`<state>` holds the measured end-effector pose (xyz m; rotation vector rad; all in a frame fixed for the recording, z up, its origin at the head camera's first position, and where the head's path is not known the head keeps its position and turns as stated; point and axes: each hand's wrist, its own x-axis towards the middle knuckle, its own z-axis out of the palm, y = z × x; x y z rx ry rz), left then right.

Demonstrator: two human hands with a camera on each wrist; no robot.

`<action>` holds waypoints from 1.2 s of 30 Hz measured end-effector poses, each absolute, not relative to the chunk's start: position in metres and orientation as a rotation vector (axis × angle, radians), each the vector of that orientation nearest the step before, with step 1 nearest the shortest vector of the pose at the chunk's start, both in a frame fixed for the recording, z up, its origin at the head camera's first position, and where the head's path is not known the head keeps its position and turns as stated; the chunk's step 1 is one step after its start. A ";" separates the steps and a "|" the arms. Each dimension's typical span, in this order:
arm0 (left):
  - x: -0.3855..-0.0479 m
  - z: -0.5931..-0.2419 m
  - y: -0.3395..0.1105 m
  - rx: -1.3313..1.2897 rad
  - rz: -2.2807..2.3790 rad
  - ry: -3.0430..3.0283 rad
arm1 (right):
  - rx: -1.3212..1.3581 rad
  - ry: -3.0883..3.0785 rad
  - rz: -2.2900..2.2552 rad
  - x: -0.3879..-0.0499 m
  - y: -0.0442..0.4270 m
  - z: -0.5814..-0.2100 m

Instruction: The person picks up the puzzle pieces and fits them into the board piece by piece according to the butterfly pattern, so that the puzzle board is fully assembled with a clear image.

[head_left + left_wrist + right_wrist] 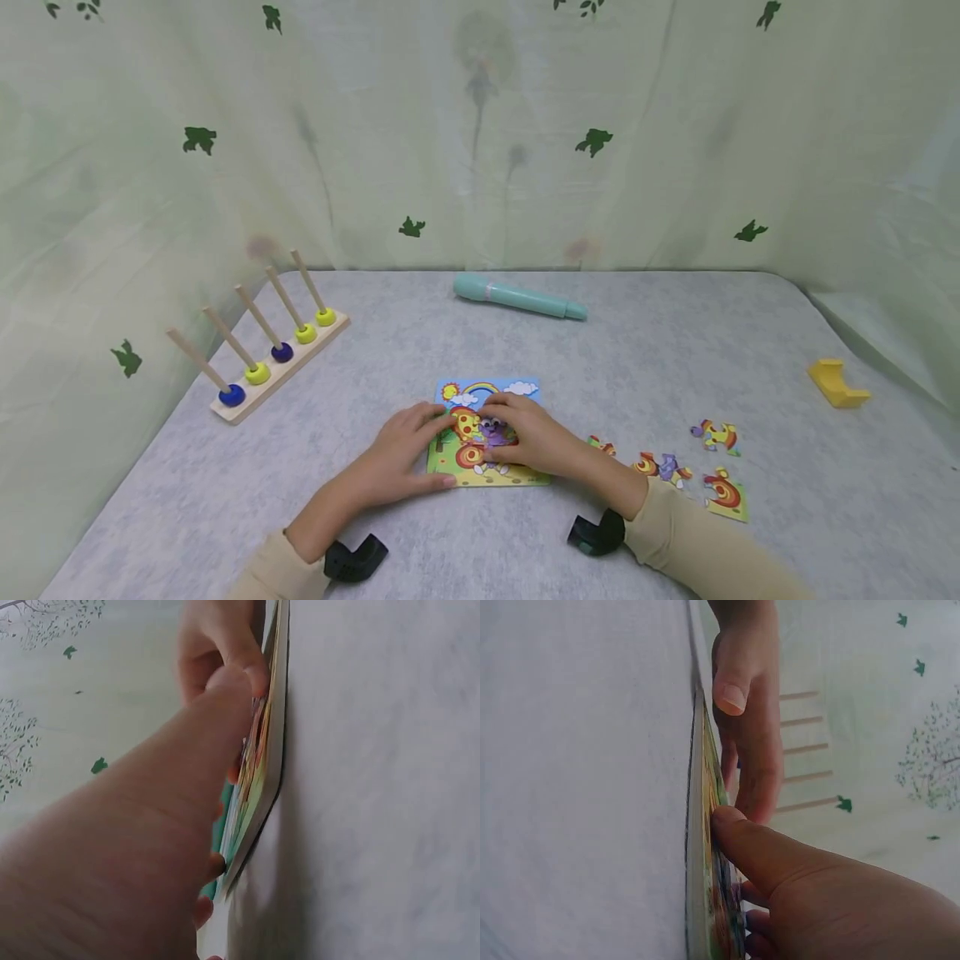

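Fingers of the left hand point(408, 446) spread at the left side of a puzzle board point(525, 478); right hand point(534, 435) touching it, thumb and fingers parted about a purple figure point(492, 431), cannot tell if pinching a piece. Board flat on tabletop point(637, 358); loose puzzle pieces point(726, 495) to its right.

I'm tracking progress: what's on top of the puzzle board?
On the puzzle board: parts of the left hand and right hand, a purple figure between. Whatever lies beneath the right hand is covered.
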<state>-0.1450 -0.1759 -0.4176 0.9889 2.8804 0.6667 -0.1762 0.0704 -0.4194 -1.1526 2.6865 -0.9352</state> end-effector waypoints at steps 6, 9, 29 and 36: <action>-0.141 -0.420 -0.170 1.127 0.600 2.842 | -1.124 2.722 -0.893 -0.177 0.070 -0.420; -0.140 -0.420 -0.169 1.129 0.570 2.836 | -1.114 2.747 -0.875 -0.176 0.070 -0.420; -0.139 -0.417 -0.168 1.088 0.564 2.821 | -0.971 2.778 -0.878 -0.178 0.071 -0.420; -0.140 -0.418 -0.168 1.092 0.565 2.818 | -0.971 2.723 -0.881 -0.177 0.073 -0.418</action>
